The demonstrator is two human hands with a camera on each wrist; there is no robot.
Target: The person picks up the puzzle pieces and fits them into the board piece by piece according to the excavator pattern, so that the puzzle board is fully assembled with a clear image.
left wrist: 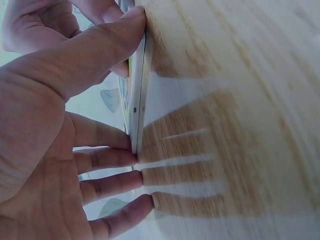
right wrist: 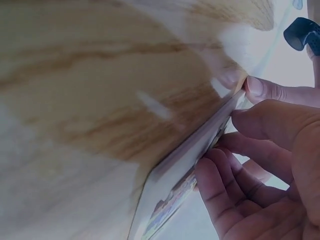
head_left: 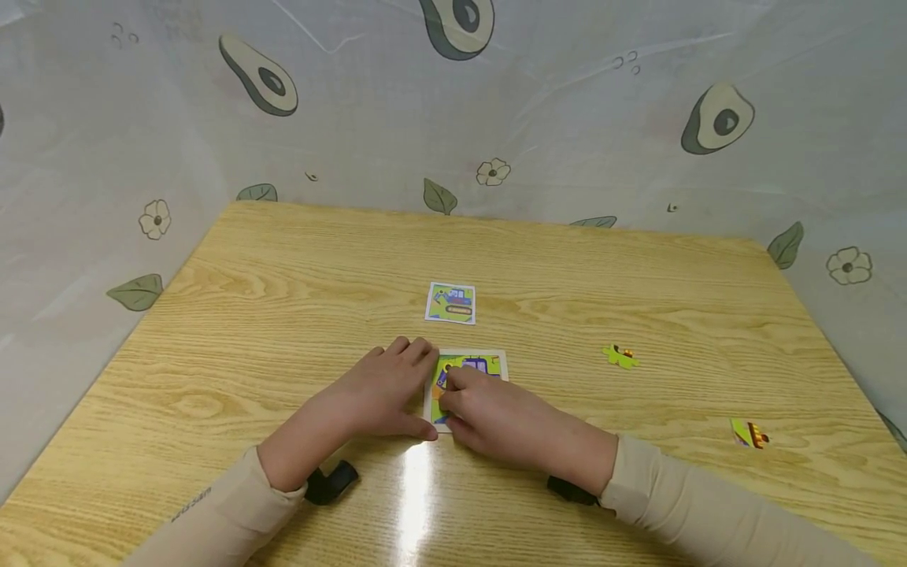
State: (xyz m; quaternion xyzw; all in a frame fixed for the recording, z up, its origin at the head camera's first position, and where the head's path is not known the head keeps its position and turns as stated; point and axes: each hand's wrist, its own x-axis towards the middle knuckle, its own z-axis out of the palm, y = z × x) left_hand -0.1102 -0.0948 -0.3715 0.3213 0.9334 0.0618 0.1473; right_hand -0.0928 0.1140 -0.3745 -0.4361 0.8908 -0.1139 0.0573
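Note:
A small square puzzle board with a white rim and a blue vehicle picture lies in front of me. My left hand holds its left side, thumb at the near corner and index finger at the far corner. The other left fingers rest on the table, as the left wrist view shows. My right hand lies over the board's lower part. Its bent fingers and thumb touch the picture; whether they pinch a piece is hidden.
Beyond the board lies a square picture card showing a blue digger. To the right are two loose puzzle pieces, a green one and a green and brown one. A patterned sheet hangs behind the wooden table.

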